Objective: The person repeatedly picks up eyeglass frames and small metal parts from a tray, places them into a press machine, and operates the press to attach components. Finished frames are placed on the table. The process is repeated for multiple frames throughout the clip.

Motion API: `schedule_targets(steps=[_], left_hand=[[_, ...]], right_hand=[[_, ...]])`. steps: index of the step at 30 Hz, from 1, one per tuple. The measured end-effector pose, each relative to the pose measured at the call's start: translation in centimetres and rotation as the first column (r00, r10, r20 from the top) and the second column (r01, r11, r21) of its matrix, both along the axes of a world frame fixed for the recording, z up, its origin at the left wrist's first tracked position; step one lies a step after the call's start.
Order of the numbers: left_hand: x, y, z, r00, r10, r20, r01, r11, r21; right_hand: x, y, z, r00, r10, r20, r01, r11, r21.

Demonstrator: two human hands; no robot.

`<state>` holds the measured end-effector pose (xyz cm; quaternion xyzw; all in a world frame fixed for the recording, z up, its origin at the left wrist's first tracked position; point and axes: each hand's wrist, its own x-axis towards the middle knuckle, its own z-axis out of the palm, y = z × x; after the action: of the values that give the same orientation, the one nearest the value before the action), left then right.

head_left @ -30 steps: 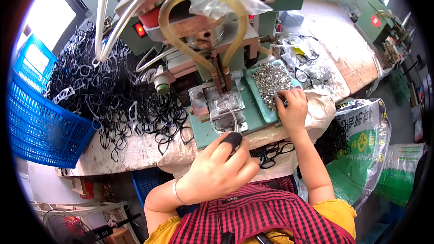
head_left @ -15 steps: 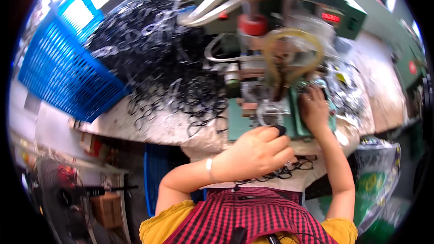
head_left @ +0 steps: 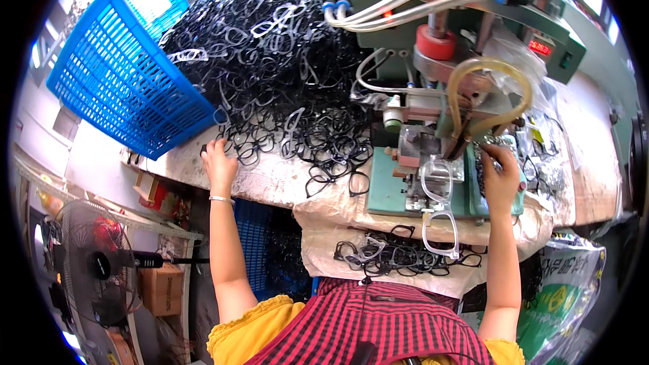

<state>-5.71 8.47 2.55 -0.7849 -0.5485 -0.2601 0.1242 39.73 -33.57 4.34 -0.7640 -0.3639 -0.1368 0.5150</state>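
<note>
My left hand (head_left: 218,163) reaches far left to the near edge of a big pile of black eyeglass frames (head_left: 284,74). Its fingers curl among the nearest frames, and I cannot make out a grip. My right hand (head_left: 501,177) is at the right side of the green bench machine (head_left: 433,34), fingers pinched together next to a tray of small metal parts (head_left: 541,169). Anything between them is too small to see. A clear eyeglass frame (head_left: 439,206) lies on the machine's fixture and hangs over the front edge.
A blue plastic basket (head_left: 122,74) lies tipped at the back left, against the pile. Hoses and a tan tube loop (head_left: 488,88) hang from the machine. More frames (head_left: 399,257) lie in a cloth below the bench edge. A floor fan (head_left: 94,257) stands at the lower left.
My left hand has gone from in front of the machine out to the left edge of the frame pile. My view has swung left. The right hand stays by the parts tray.
</note>
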Motion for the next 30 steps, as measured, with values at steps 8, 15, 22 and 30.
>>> schedule_targets(steps=[8, 15, 22, 30], left_hand=[[0.2, -2.9, -6.9, 0.974, 0.173, 0.144, -0.207, 0.939, 0.273], [8.1, -10.3, 0.5, 0.201, -0.14, 0.97, 0.555, 0.832, 0.005], [20.7, -17.4, 5.8, 0.165, -0.037, 0.986, 0.972, 0.174, -0.156], [21.0, -22.0, -0.3, 0.022, 0.282, 0.959, 0.967, 0.238, -0.092]], right_hand=[[-1.0, -6.8, -1.4, 0.978, -0.206, 0.029, 0.208, 0.974, -0.095], [-4.6, -11.0, -0.3, 0.972, -0.2, -0.125, 0.2, 0.98, -0.015], [-3.9, 1.8, 5.3, 0.988, 0.13, -0.08, -0.115, 0.98, 0.164], [-7.2, 2.9, 4.0, 0.804, 0.387, -0.451, -0.123, 0.851, 0.511]])
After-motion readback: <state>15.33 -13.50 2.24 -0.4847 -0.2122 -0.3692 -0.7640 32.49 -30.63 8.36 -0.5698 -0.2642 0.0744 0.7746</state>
